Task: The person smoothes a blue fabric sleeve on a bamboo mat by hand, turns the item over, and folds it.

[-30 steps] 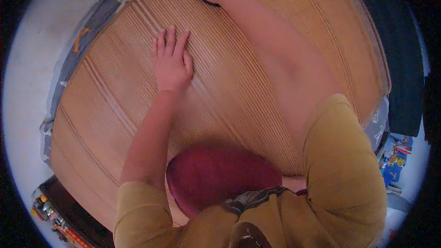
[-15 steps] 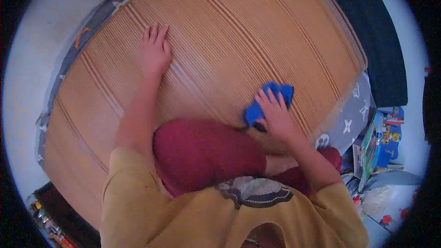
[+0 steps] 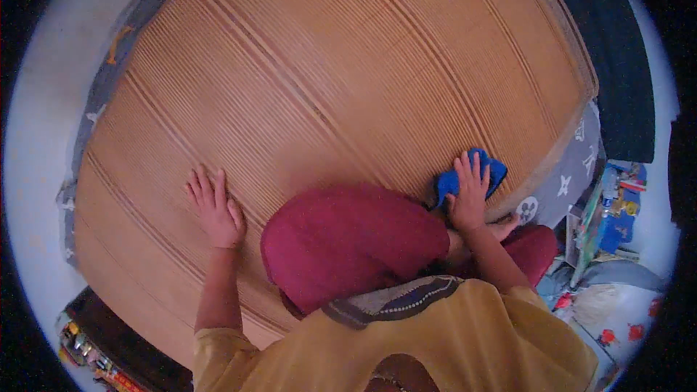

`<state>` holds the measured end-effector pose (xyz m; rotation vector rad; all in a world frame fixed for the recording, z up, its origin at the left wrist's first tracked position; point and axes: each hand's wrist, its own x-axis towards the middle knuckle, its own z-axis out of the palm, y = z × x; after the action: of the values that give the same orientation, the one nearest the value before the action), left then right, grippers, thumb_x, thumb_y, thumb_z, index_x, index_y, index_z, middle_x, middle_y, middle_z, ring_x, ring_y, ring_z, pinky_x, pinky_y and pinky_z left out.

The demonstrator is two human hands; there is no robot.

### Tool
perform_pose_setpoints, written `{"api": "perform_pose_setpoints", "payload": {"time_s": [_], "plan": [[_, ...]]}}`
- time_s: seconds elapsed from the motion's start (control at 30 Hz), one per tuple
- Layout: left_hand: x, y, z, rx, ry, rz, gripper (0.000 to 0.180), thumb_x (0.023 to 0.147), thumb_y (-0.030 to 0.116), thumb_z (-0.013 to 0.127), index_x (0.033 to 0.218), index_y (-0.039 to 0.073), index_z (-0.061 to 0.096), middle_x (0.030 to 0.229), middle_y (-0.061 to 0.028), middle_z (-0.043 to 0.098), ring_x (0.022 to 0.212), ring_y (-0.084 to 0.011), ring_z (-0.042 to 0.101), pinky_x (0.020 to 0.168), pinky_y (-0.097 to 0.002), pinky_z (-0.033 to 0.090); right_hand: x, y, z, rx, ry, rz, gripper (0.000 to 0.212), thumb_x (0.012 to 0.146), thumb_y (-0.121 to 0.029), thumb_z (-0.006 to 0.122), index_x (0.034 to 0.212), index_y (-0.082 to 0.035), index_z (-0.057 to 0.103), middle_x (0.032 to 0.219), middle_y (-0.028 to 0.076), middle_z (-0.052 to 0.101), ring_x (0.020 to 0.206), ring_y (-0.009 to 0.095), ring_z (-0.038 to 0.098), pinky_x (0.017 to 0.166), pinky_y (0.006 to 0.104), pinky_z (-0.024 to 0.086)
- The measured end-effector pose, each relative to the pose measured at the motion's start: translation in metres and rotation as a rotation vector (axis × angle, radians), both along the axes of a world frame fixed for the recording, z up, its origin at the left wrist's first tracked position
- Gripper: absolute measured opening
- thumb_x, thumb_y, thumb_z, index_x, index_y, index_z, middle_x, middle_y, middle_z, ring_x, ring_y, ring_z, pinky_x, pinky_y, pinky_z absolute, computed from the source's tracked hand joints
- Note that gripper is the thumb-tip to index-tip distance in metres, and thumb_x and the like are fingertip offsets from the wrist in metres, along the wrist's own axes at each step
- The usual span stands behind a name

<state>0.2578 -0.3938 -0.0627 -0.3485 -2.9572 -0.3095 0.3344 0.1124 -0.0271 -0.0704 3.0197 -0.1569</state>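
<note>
My right hand [image 3: 470,197] lies on a crumpled blue cloth [image 3: 496,168], fingers spread and stretched over it, pressing it against a brown striped woven mat [image 3: 341,51]. The cloth sticks out on both sides of the fingers; the part under the palm is hidden. Left of my knee, my left hand [image 3: 218,210] rests palm down on the mat, open and holding nothing. My folded leg in dark red trousers [image 3: 356,229] sits between the two hands.
Grey patterned fabric [image 3: 557,185] shows beyond the mat's edges. A dark padded strip [image 3: 610,58] runs along the right side. Books and small items [image 3: 606,210] are heaped at right. At lower left, several small colourful things [image 3: 94,352] line a dark edge.
My left hand has moved back toward me and leftward over the mat. My right hand and the blue cloth have shifted right and slightly nearer. The view has shifted a little too.
</note>
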Motion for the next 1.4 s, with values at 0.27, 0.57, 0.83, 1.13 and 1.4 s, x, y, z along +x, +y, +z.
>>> {"api": "perform_pose_setpoints", "payload": {"time_s": [0.27, 0.57, 0.83, 1.13, 1.4], "plan": [[-0.025, 0.004, -0.002, -0.004, 0.01, -0.069, 0.057, 0.092, 0.022, 0.037, 0.146, 0.005, 0.041, 0.156, -0.0238, 0.028, 0.146, -0.0448, 0.019, 0.119, -0.0602, 0.008, -0.002, 0.007, 0.001, -0.021, -0.02, 0.046, 0.086, 0.074, -0.016, 0.074, 0.149, -0.008, 0.034, 0.159, 0.013, 0.028, 0.149, 0.038, 0.017, 0.118, 0.0594, 0.012], [-0.051, 0.01, 0.009, -0.046, 0.104, -0.083, 0.057, 0.095, 0.022, 0.042, 0.149, 0.006, 0.036, 0.155, -0.0224, 0.03, 0.145, -0.0395, 0.025, 0.12, -0.0533, 0.013, -0.015, -0.002, 0.013, 0.031, 0.033, 0.044, 0.076, 0.083, -0.022, 0.07, 0.149, -0.01, 0.034, 0.16, 0.01, 0.027, 0.149, 0.033, 0.018, 0.119, 0.0561, 0.013], [0.083, -0.015, 0.026, -0.137, -0.042, -0.065, 0.056, 0.095, 0.027, 0.049, 0.146, 0.006, 0.041, 0.155, -0.0214, 0.031, 0.145, -0.0403, 0.025, 0.119, -0.0555, 0.013, -0.004, -0.018, 0.012, 0.065, 0.057, -0.026, 0.071, 0.093, -0.033, 0.061, 0.151, -0.006, 0.03, 0.16, 0.013, 0.023, 0.148, 0.037, 0.017, 0.117, 0.0599, 0.015], [0.093, -0.036, -0.028, -0.115, 0.038, -0.137, 0.058, 0.088, 0.019, 0.049, 0.145, 0.009, 0.043, 0.155, -0.021, 0.032, 0.144, -0.0418, 0.026, 0.118, -0.0608, 0.011, -0.026, -0.013, -0.002, 0.053, 0.205, 0.081, 0.073, 0.089, -0.023, 0.065, 0.15, -0.004, 0.03, 0.157, 0.016, 0.028, 0.148, 0.038, 0.019, 0.119, 0.0553, 0.011], [0.063, -0.031, -0.014, -0.035, 0.103, -0.263, 0.064, 0.086, 0.014, 0.054, 0.148, 0.012, 0.039, 0.156, -0.0195, 0.03, 0.146, -0.0379, 0.026, 0.12, -0.0562, 0.013, -0.02, -0.002, 0.018, -0.033, 0.056, 0.209, 0.074, 0.089, -0.024, 0.066, 0.15, -0.003, 0.029, 0.158, 0.019, 0.025, 0.148, 0.042, 0.017, 0.118, 0.0572, 0.014]]}}
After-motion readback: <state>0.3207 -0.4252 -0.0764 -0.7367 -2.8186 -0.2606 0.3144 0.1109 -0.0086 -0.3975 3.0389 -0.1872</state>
